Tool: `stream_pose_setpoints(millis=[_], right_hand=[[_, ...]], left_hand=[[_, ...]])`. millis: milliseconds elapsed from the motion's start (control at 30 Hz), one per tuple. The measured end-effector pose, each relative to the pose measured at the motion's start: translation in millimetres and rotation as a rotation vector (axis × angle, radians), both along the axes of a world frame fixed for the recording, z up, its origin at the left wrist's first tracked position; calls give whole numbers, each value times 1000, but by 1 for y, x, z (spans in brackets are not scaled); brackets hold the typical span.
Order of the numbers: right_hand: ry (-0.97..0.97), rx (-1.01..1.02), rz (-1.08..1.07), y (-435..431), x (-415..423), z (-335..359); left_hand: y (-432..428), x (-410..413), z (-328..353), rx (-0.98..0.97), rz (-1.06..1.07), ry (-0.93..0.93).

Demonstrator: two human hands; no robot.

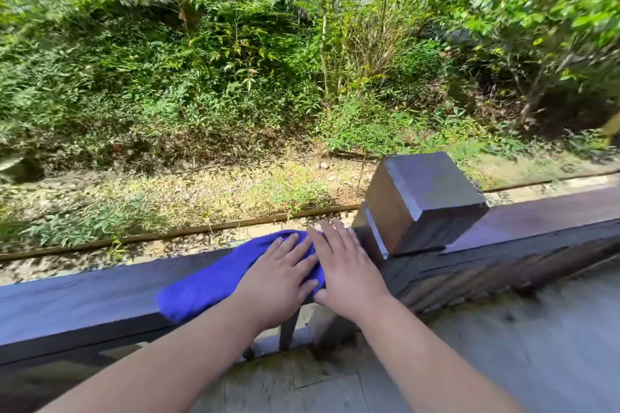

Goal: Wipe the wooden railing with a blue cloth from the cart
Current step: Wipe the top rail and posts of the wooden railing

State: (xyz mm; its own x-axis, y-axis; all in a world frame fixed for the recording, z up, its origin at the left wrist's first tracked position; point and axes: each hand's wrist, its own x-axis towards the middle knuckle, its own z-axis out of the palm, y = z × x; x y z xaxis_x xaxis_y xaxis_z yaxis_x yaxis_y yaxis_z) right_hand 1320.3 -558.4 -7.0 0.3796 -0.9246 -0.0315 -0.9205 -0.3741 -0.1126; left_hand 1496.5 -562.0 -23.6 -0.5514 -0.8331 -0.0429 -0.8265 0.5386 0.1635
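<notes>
A blue cloth [214, 282] lies spread along the top of the dark wooden railing [73, 305], which runs from the left edge to the right edge. My left hand [281, 278] presses flat on the cloth's right part, fingers apart. My right hand [345, 268] lies flat beside it, over the cloth's right end, close to the square post [422, 198]. Neither hand has its fingers curled around the cloth. The cart is not in view.
The square post cap stands above the rail just right of my hands. The rail goes on to the right of it [536, 225]. Grey floor tiles [335, 389] lie below. Beyond the railing are a gravel strip and dense green bushes [235, 77].
</notes>
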Motion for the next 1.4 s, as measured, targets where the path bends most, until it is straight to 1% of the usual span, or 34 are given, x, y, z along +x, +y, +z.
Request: stream_pose_setpoints(millis=[100,167,233,267,367,433,467,500,600,667,800,933,1000,1067,1133,1200,1300,1400], right_hand=[[-34,26,-69,10,-2,2],[-77,42,-138,20,-3,2],[-82,40,-162,27,-4,3],[-74,27,-163,29,-4,4],[-57,-6,-137,30,3,10],[-53,-24,-101,28,12,13],[-46,-22,-77,27,17,14],[-39,-15,-51,26,23,15],[-46,-1,-7,22,42,15],[-45,11,19,21,57,14],[-85,20,66,22,87,9],[-117,21,114,17,117,6],[-106,41,158,14,134,4],[-83,71,195,12,150,0],[-58,88,217,12,166,-6],[-41,90,215,14,176,-11],[-21,78,201,16,177,-14],[6,82,155,16,164,-11]], left_hand=[[-8,-10,9,30,-82,63],[-12,-10,18,-12,-167,84],[-13,-3,27,-95,-242,24],[-13,4,31,-96,-243,-16],[-13,34,40,15,-198,-168],[-15,56,48,56,-179,-302],[-17,67,52,73,-147,-333],[-18,78,56,100,-94,-333],[-15,103,61,193,66,-259],[-9,116,60,210,142,-202],[10,149,52,119,294,-71],[44,194,40,-42,422,-37],[59,218,38,-85,497,-10],[69,236,37,-116,545,-26],[76,245,35,-159,565,-55],[78,245,30,-193,538,-104],[73,233,14,-128,404,-236],[63,210,12,-142,354,-239]])
